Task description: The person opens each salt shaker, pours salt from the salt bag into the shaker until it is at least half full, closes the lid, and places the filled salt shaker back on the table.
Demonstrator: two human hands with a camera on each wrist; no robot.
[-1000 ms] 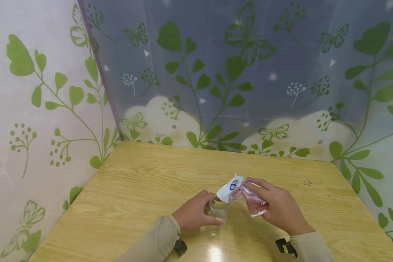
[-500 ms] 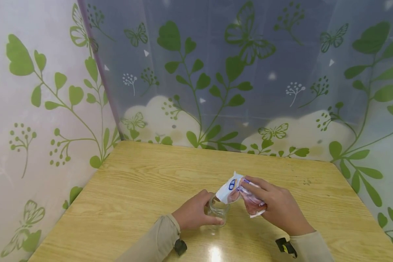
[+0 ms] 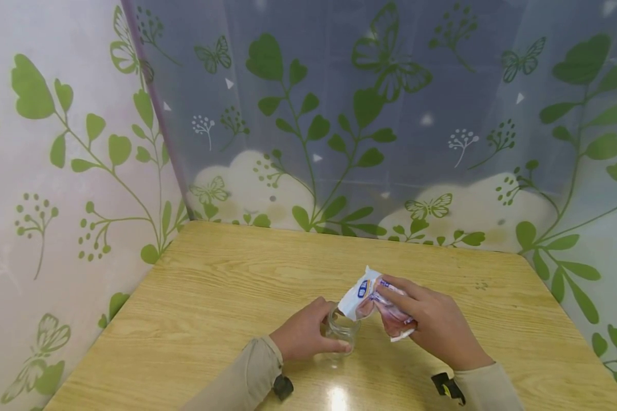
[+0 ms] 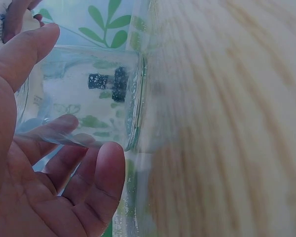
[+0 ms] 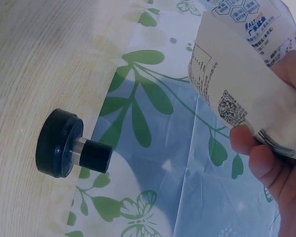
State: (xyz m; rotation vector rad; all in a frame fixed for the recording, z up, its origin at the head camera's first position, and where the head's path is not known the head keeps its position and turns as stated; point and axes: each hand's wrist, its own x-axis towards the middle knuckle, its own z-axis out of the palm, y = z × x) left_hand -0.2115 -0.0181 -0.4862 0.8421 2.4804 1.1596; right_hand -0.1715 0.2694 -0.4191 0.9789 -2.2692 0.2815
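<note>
My left hand [image 3: 305, 331] grips a clear glass jar [image 3: 345, 332], thumb on the near side and fingers behind. In the left wrist view the jar [image 4: 84, 94] stands with its base right at the tabletop, and white specks show on the glass. My right hand [image 3: 437, 322] holds a soft, printed salt bag [image 3: 356, 297] tilted, its white corner right at the jar's mouth. The right wrist view shows the bag's back [image 5: 266, 94] with a printed square code, fingers curled under it. Any salt leaving the bag is hidden.
A black round lid-like piece [image 5: 59, 143] with a short stem stands on the wooden table [image 3: 236, 274], hidden in the head view. Patterned cloth [image 3: 308, 142] with leaves and butterflies rises behind the table and along both sides. Dark straps sit at both wrists.
The salt bag and right fingers have shifted slightly left, and the bag's upper corner has risen a little. My left hand and the jar have stayed in place.
</note>
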